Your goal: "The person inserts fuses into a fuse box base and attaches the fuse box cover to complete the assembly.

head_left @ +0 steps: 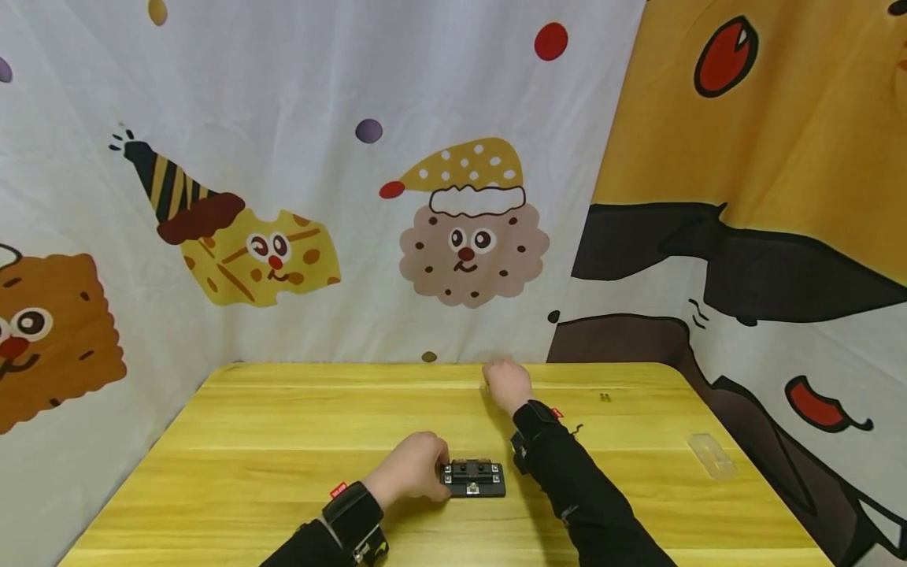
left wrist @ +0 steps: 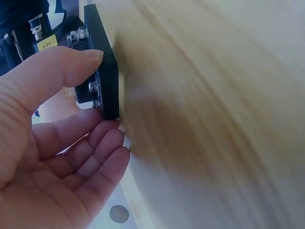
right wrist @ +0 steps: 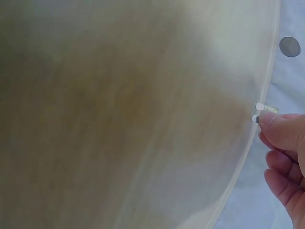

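Toward the front of the table, a black rectangular terminal block with metal screws lies in front of me. My left hand grips its left end, the thumb on top of the base and the fingers at its edge in the left wrist view. Farther off, my right hand is at the table's back edge. Between its thumb and forefinger it pinches a small clear piece with two shiny metal ends, seen in the right wrist view; its body is mostly hidden by the fingertips.
Two tiny yellowish pieces lie to the right of my right hand. A clear plastic case sits near the right edge of the wooden table. A printed cloth hangs behind the table.
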Motion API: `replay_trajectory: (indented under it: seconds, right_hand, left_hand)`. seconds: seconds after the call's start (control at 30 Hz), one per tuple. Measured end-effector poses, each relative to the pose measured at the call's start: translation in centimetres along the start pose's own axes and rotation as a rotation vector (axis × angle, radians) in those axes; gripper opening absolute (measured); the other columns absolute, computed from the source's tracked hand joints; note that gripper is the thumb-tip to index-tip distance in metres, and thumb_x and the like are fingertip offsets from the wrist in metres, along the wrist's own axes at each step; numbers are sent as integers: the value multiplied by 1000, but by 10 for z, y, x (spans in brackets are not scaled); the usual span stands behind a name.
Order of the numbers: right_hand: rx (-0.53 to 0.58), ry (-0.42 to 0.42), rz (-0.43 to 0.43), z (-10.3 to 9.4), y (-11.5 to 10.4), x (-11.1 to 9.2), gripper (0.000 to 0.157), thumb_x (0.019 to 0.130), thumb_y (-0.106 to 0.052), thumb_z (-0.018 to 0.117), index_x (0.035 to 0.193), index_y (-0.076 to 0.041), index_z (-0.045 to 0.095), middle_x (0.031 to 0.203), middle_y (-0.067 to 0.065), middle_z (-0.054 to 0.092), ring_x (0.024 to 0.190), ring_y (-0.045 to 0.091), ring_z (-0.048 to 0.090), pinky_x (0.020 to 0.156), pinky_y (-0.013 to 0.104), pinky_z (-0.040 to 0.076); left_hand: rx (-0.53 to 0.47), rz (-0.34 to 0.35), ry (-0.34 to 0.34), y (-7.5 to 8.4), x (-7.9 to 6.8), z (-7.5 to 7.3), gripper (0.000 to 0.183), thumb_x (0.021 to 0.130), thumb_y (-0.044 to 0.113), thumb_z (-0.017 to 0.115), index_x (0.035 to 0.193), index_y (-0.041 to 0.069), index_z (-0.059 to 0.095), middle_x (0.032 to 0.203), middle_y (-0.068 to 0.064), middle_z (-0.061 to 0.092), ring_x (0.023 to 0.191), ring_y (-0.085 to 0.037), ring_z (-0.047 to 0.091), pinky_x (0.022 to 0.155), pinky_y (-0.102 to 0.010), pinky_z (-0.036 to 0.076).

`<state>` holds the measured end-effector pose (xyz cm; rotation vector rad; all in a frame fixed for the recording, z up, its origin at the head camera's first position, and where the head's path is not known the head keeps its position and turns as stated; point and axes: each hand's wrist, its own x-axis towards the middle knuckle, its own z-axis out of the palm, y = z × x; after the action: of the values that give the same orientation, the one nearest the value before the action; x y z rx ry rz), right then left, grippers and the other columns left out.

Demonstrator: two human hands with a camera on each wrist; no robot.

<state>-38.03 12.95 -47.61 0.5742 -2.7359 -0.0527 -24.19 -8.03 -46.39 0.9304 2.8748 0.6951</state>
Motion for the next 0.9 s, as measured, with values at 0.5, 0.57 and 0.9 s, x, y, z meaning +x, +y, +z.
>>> replay_trajectory:
  seconds: [0.5, 0.57, 0.9]
  right_hand:
    - [287, 59, 7, -12, 10, -15, 20, 84, 0, 71, 75, -15, 61, 72, -2, 56, 64, 15, 46, 62, 34, 40]
    - [293, 56, 9, -15, 12, -17, 21, 84, -1, 72, 76, -16, 60, 75, -2, 59, 65, 15, 48, 64, 34, 42]
    - [326, 56, -7, -28, 17, -28, 18, 85, -4, 75, 79, -17, 64, 78, -2, 62, 71, 18, 57, 69, 36, 48]
  left_hand:
    - [-18, -15, -17, 0, 0, 0, 29, 60, 20, 88, 78, 9, 68, 71, 9, 54, 64, -7, 47, 64, -24, 44]
    - [-17, -18, -18, 0, 0, 0, 30, 60, 20, 89, 79, 9, 68, 72, 9, 54, 64, -8, 47, 65, -24, 44]
    - [-20, -26, -11, -1, -1, 1, 31, 60, 20, 89, 82, 8, 70, 75, 8, 56, 66, -8, 49, 67, -26, 47]
